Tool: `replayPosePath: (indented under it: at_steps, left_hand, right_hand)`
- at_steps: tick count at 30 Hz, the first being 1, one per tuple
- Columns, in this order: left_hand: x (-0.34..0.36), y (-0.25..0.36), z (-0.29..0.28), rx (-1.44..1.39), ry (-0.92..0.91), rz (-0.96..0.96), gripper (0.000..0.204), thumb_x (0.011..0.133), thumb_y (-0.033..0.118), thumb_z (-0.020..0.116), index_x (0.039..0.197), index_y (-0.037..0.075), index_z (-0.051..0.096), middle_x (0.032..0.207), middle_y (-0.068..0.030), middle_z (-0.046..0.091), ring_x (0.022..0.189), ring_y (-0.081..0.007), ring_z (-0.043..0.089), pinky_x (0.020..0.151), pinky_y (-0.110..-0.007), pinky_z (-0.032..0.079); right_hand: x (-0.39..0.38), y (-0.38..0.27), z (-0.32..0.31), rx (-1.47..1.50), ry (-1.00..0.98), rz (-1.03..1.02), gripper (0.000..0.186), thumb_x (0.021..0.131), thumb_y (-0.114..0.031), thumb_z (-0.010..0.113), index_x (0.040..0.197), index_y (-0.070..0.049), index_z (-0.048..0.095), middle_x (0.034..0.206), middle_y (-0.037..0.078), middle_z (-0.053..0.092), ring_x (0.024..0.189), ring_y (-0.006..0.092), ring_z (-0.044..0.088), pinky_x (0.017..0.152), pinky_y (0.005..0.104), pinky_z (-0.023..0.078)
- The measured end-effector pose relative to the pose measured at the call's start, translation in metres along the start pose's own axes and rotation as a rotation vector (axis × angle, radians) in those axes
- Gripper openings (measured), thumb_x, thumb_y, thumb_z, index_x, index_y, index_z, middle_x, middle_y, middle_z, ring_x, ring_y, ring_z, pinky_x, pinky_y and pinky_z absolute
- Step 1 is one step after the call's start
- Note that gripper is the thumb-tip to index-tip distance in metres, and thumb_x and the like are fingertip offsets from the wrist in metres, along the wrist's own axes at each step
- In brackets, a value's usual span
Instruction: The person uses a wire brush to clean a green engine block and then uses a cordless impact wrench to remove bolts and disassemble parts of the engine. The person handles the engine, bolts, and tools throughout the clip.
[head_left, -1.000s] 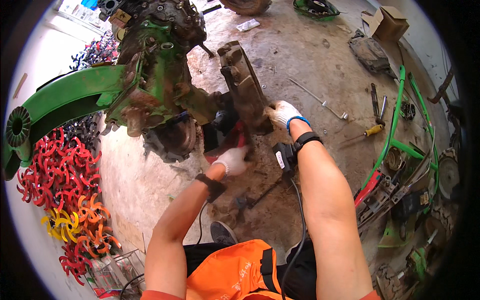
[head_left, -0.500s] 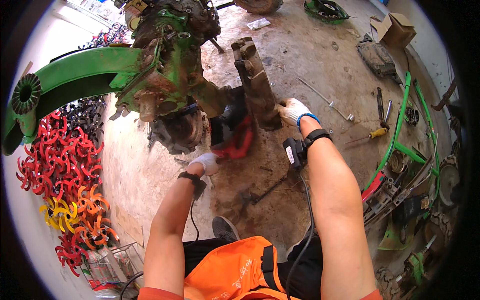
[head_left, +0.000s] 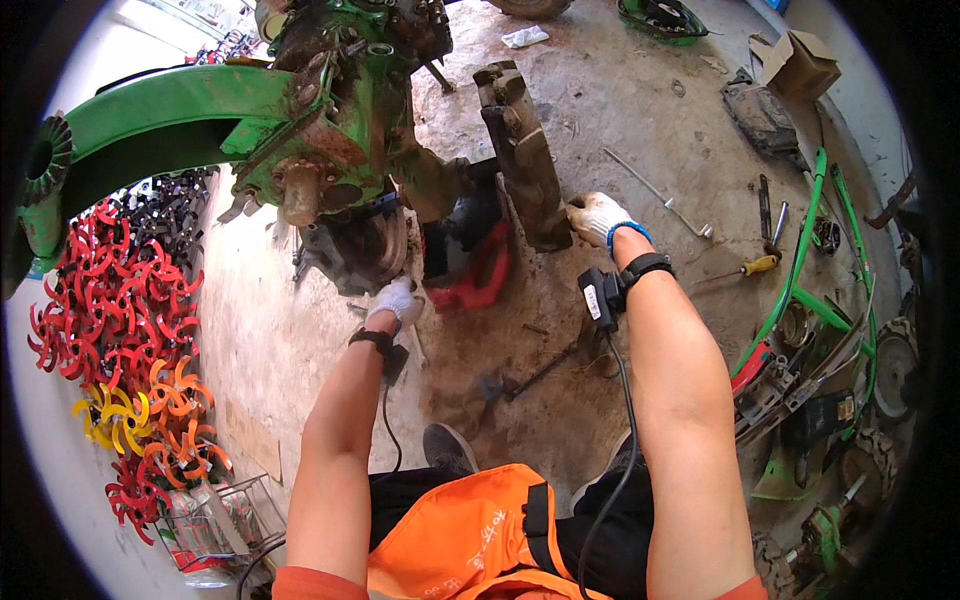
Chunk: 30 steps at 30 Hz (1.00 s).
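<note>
A greasy green machine (head_left: 330,150) with a gearbox-like housing stands in front of me. My left hand (head_left: 398,304), in a white glove, is at the lower edge of a dark round part (head_left: 372,252) under it; its fingers are too small to read. My right hand (head_left: 602,218), also gloved, has bent fingers against the lower right edge of a long, muddy, wheel-like part (head_left: 522,155), seen edge-on. Between the hands, a red open container (head_left: 478,290) with a black inside sits on the floor below the machine.
Red, orange and yellow curved blades (head_left: 120,290) are heaped at left beside a wire basket (head_left: 225,520). At right lie a long rod (head_left: 650,183), a yellow-handled screwdriver (head_left: 760,265), green bars (head_left: 805,240) and a cardboard box (head_left: 800,65). A dark tool (head_left: 510,388) lies near my feet.
My left hand has let go of the red container's edge and moved up and left to the dark round part. My right hand stays beside the wheel-like part; the view has shifted slightly.
</note>
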<state>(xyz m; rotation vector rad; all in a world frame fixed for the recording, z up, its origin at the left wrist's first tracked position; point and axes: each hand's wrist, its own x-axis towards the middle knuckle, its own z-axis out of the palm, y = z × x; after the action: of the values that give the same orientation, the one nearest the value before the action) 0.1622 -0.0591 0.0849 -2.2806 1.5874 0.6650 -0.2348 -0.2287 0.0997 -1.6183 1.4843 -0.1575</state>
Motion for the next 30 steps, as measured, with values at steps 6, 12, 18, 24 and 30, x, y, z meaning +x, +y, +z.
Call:
replayPosePath:
  at_steps: [6,12,18,24,30]
  left_hand:
    - [0.006,0.000,0.003,-0.107,0.040,0.045,0.049,0.099,0.033,0.070,0.138,0.005,0.067,0.134,-0.0250,0.073,0.129,-0.0424,0.067,0.107,-0.046,0.055]
    - [0.007,0.001,0.000,-0.191,0.034,-0.021,0.049,0.098,0.030,0.067,0.140,0.005,0.069,0.139,-0.0249,0.071,0.133,-0.0428,0.065,0.112,-0.046,0.053]
    - [0.010,0.002,0.001,-0.159,0.016,-0.022,0.053,0.095,0.022,0.063,0.146,0.006,0.065,0.142,-0.0266,0.069,0.136,-0.0431,0.063,0.114,-0.046,0.052]
    - [0.011,0.012,-0.002,-0.146,0.009,-0.021,0.052,0.094,0.016,0.060,0.144,0.005,0.066,0.142,-0.0284,0.068,0.139,-0.0445,0.061,0.116,-0.046,0.050]
    - [0.012,0.013,-0.001,-0.152,0.004,-0.052,0.051,0.094,0.017,0.060,0.143,0.001,0.065,0.143,-0.0300,0.067,0.139,-0.0449,0.060,0.117,-0.047,0.049]
  right_hand:
    - [0.006,-0.001,0.004,0.037,-0.016,-0.032,0.051,0.098,-0.039,0.063,0.124,0.002,0.076,0.120,0.029,0.076,0.117,0.0432,0.073,0.100,0.0485,0.056]
    - [0.007,0.004,0.005,-0.011,0.011,-0.092,0.040,0.103,-0.029,0.057,0.124,0.000,0.075,0.095,0.019,0.078,0.085,0.0301,0.075,0.076,0.0438,0.058]
    - [0.014,0.006,0.011,0.012,0.006,-0.048,0.040,0.103,-0.029,0.059,0.126,0.000,0.074,0.099,0.021,0.079,0.090,0.0323,0.076,0.081,0.0444,0.059]
    - [0.004,-0.001,0.004,0.002,0.015,-0.092,0.040,0.102,-0.029,0.059,0.127,-0.001,0.074,0.099,0.020,0.079,0.090,0.0327,0.076,0.080,0.0443,0.059]
    - [-0.006,-0.010,-0.004,0.038,-0.039,-0.008,0.047,0.098,-0.036,0.062,0.129,-0.003,0.076,0.122,0.026,0.077,0.118,0.0434,0.073,0.101,0.0485,0.056]
